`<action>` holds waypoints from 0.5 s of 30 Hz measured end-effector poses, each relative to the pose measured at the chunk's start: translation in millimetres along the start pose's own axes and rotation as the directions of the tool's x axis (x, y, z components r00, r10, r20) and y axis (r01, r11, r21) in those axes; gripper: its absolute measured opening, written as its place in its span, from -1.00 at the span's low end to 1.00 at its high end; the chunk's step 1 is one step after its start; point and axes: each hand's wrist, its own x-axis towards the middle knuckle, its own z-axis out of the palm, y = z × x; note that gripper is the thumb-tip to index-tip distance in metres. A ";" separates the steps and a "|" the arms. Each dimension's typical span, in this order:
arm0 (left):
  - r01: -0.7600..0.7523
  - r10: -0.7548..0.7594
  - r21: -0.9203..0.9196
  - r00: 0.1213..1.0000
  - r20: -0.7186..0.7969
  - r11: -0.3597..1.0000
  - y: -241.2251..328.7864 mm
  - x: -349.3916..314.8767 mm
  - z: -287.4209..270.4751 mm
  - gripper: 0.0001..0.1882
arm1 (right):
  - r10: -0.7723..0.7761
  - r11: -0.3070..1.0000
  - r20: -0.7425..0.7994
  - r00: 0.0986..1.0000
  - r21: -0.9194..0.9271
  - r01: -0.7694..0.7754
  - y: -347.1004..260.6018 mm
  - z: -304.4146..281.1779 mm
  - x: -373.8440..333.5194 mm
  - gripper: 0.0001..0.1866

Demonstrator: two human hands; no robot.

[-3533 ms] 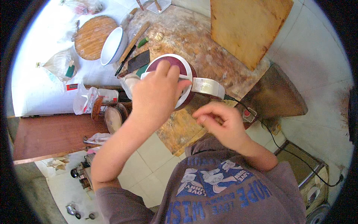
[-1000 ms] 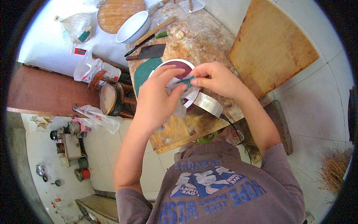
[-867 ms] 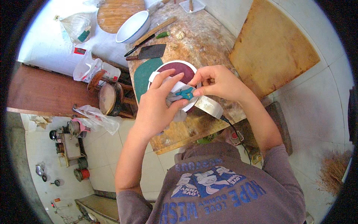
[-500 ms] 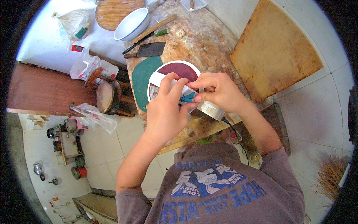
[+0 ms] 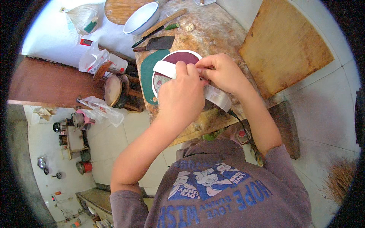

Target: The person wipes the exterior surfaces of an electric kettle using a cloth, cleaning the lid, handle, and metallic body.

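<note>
A round white appliance (image 5: 185, 54) with a maroon top stands on the table before me, partly over a dark green mat (image 5: 146, 85). A white band (image 5: 165, 69) lies across its top. A pale, shiny block (image 5: 218, 98) with a black cord (image 5: 240, 121) sticks out at its near right. My left hand (image 5: 183, 89) is closed over the middle of the band, back of the hand upward. Against it, my right hand (image 5: 218, 70) has thumb and fingers pinched together. What lies between these fingertips is hidden.
Beyond the appliance lie a cleaver (image 5: 159, 43), a black-handled knife (image 5: 147, 37), a green vegetable piece (image 5: 172, 26), a garlic bulb (image 5: 190, 27) and a wooden rolling pin (image 5: 167, 21). A white basin (image 5: 141, 18) stands behind. A wooden board (image 5: 287, 49) leans at right; a stool (image 5: 114, 90) stands left.
My left hand has turned over and rolled forward, hiding the blue-printed patch that showed between the hands. My right hand stays pinched close by. The whole view has shifted slightly.
</note>
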 end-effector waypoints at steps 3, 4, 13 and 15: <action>-0.104 0.110 0.114 0.993 -0.048 0.988 -1.7 9.4 3.5 -0.85 | -0.081 0.997 0.055 0.995 0.016 0.080 7.8 -7.5 8.6 -0.80; -0.133 0.150 0.191 0.986 -0.078 0.973 -0.9 14.3 5.2 -0.89 | -0.141 0.984 0.111 0.984 -0.091 0.152 11.3 -11.5 13.4 -0.78; -0.096 0.118 -0.221 0.989 0.089 0.971 -24.2 11.6 -15.0 -0.72 | -0.127 0.990 0.086 0.988 0.077 0.121 11.1 -13.7 -3.3 -0.74; -0.084 0.105 -0.320 0.993 0.049 0.944 -23.8 1.8 -13.6 -0.66 | -0.091 0.990 0.091 0.992 0.119 0.080 8.8 -12.1 -5.0 -0.74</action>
